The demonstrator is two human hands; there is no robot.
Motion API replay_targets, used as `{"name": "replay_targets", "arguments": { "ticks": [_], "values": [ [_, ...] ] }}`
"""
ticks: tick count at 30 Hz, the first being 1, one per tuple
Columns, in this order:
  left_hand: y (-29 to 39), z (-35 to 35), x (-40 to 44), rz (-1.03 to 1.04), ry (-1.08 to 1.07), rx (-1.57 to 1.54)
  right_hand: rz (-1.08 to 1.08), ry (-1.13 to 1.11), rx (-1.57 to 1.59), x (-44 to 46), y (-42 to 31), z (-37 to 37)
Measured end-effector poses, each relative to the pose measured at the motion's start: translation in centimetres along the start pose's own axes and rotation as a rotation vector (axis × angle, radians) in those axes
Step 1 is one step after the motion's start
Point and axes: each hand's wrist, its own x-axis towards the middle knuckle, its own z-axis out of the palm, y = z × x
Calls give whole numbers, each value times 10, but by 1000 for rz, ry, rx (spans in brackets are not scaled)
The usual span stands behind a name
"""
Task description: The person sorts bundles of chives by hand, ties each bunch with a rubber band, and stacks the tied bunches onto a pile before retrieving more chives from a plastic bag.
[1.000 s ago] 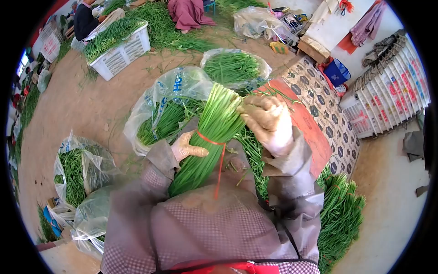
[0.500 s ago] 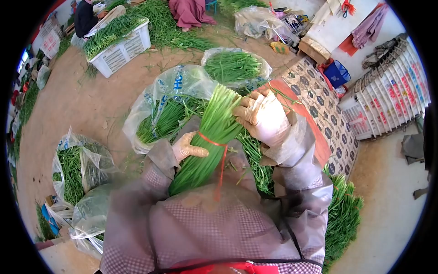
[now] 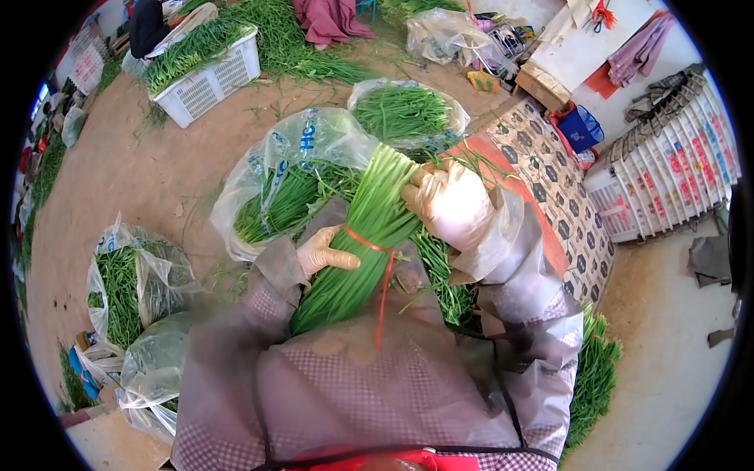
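A thick bunch of chives (image 3: 369,212), pale at the upper ends, lies slanted over my lap. A red tie (image 3: 369,238) goes round its middle, and one loose end hangs down. My left hand (image 3: 328,253), in a thin glove, is wrapped round the bunch at the tie, with the thumb on top. At the bunch's upper right edge my right hand (image 3: 452,202), also gloved, has its fingers curled against the stalks near the pale ends; its fingertips are partly hidden. Loose chives (image 3: 444,275) lie below my right wrist.
Plastic bags of chives stand ahead (image 3: 294,192), farther ahead (image 3: 404,110) and at left (image 3: 122,294). A white crate (image 3: 208,86) heaped with chives is at the back left, near other people. Stacked white crates (image 3: 667,157) and a blue basket (image 3: 580,127) are at right.
My right hand has shifted slightly and turned against the bunch's edge. The bunch and my left hand stay almost in place.
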Motion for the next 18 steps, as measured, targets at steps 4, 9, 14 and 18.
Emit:
{"name": "replay_targets", "arguments": {
  "ticks": [4, 9, 14, 18],
  "values": [
    [-2, -1, -1, -4, -21, -5, -78, 2, -12, -1, 1, 11],
    [-1, 0, 0, 7, -37, -36, -150, -3, -229, 7, 9, -8],
    [-5, -11, 0, -23, 25, -2, 234, 0, -321, -17, 64, -33],
    [-3, -13, -3, -7, 72, 15, 487, 109, -259, -61, 81, -79]
  ]
}}
